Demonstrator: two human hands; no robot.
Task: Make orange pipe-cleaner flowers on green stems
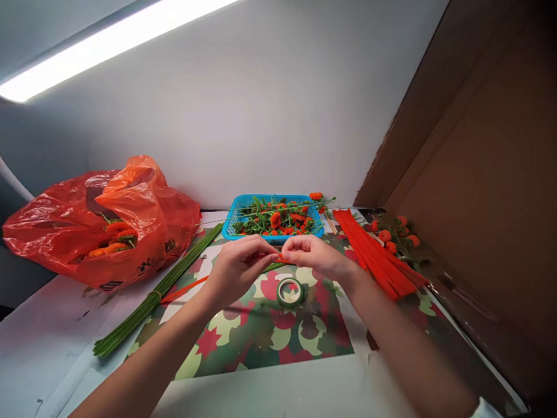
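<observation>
Forearms (pixel 161 342) point toward twelve o'clock; left hand (pixel 241 261) and right hand (pixel 314 253) pinch an orange pipe cleaner (pixel 286 260), likely light, bendy, best end-held.

Right sleeve: white or very pale cloth (pixel 485 409), only a small piece of its edge in view, with an uneven outline.
Right forearm: bare (pixel 391 319) from the sleeve's edge to the wrist, slimmer farther from the sleeve.
Right hand: bare (pixel 315 255), at the far end of the forearm from the sleeve, rounded knuckles.
Left forearm: bare (pixel 152 354), across from the sleeve, tapering to the wrist.
Left hand: bare (pixel 241 261), slender fingers.
</observation>
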